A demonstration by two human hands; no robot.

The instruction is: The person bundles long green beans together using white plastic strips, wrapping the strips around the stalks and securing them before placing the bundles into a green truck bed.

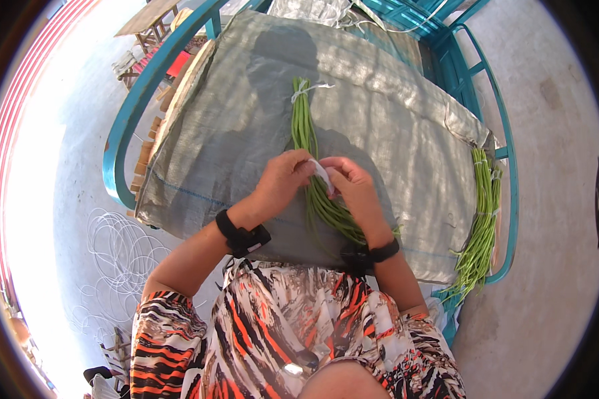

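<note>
A bundle of long green beans is laid lengthwise on a grey woven sack spread over a teal metal frame. The left hand and the right hand are brought together over the middle of the bundle, and a white strip is pinched between the fingertips of both hands, stretched across the beans. Both hands are closed on this strip. Beyond the grip, the far end of the bundle is bound with a white tie; on the near side of the grip, the beans spread loosely toward the body. Well to the right of the hands, a second bean bundle is laid along the sack's edge. Black wristbands are worn on both wrists.
</note>
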